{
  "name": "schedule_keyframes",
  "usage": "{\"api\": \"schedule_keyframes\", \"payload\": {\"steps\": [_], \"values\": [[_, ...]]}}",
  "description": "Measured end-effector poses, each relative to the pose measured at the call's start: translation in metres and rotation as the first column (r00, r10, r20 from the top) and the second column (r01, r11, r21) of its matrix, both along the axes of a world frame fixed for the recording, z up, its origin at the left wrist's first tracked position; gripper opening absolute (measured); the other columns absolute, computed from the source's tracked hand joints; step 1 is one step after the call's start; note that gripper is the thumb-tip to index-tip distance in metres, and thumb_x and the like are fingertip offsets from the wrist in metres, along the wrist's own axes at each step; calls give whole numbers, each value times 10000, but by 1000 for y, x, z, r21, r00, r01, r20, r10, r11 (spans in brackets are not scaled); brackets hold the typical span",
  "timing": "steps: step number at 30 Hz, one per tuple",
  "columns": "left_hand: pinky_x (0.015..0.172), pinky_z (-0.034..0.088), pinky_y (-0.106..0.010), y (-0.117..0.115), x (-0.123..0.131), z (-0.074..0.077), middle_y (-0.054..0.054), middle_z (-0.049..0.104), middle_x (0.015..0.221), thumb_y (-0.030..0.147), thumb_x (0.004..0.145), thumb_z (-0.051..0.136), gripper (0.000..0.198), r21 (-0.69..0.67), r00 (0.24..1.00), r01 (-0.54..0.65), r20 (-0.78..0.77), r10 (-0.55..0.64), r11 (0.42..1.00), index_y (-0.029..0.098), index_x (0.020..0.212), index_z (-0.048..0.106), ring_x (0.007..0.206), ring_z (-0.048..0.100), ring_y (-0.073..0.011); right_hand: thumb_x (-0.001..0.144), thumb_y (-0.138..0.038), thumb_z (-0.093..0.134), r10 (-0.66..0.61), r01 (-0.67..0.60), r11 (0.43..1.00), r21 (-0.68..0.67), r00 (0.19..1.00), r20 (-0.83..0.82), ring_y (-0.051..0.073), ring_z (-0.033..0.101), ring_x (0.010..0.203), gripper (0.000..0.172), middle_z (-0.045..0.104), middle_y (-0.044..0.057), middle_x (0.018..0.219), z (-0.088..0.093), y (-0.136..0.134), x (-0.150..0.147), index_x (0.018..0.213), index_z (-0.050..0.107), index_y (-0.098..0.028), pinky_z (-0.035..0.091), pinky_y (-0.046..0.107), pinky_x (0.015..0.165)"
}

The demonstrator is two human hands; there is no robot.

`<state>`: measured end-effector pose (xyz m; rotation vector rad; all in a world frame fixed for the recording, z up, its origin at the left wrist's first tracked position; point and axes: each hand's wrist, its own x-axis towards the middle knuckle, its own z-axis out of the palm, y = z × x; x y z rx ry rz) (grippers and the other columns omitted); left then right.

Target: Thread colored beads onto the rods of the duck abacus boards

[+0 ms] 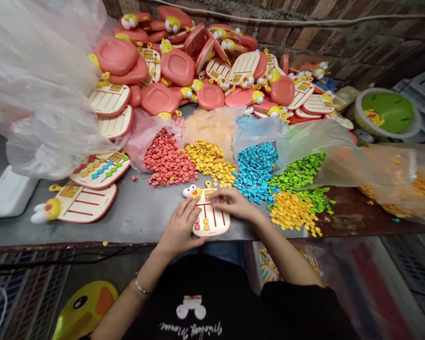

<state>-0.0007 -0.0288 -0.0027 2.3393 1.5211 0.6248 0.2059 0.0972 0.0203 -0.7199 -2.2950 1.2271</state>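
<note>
Head-worn camera looks down at hands (179, 229).

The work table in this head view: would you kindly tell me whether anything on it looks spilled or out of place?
One small red piece looks stray: it lies alone on the grey tabletop, apart from the red heap beside it.

A black short-sleeved cotton T-shirt (198, 297) carries a white cartoon print (191, 307) above white looping script lettering (190, 330). A thin silver metal bracelet (142, 285) circles the left wrist (152, 269), and blue denim jeans (212, 252) show beyond the shirt.
</note>
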Motion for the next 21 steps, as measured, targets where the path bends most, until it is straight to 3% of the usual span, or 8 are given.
{"api": "schedule_keyframes", "payload": {"steps": [3,6,9,14,18,21], "values": [[1096,364,-484,1,1,1,-182,341,1525,422,797,659,565,-7,1000,9,-13,-9,1000,128,1251,497,1441,230,-340,918,-196,566,-270,231,923,307,959,88,208,598,921,124,676,73,965,-4,25,3,974,677,-190,465,344,830],[1074,390,-478,2,1,1,-189,328,1531,413,812,642,542,-8,1000,14,-14,-14,1000,128,1250,502,1449,213,-337,912,-132,536,-377,163,810,563,880,288,241,550,924,154,651,105,943,-13,43,-4,917,681,-183,439,355,804],[1076,389,-474,2,0,0,-196,322,1532,415,825,626,537,8,1000,14,-26,-14,1000,123,1256,494,1454,204,-334,926,-145,518,-411,59,746,663,824,391,260,523,941,170,639,120,951,-18,48,-12,913,682,-187,421,360,788],[1099,352,-492,3,2,0,-215,280,1545,406,813,641,547,53,1000,6,-29,-5,999,128,1257,481,1458,189,-342,922,-137,523,-375,91,756,648,872,315,271,534,998,162,645,130,1075,-19,42,-8,940,677,-186,441,396,850],[1106,320,-538,3,2,1,-222,256,1552,398,800,657,579,77,1000,-22,-11,23,997,141,1281,463,1463,152,-362,943,-166,494,-350,262,835,484,931,100,241,595,950,154,682,106,1003,-15,31,3,946,646,-192,481,388,845],[1104,319,-533,3,2,1,-234,256,1548,410,791,663,593,81,999,-25,-22,27,996,124,1276,477,1457,165,-372,936,-195,528,-296,288,898,332,955,-30,213,629,920,106,693,80,979,-14,18,10,944,633,-201,501,355,812]]}}
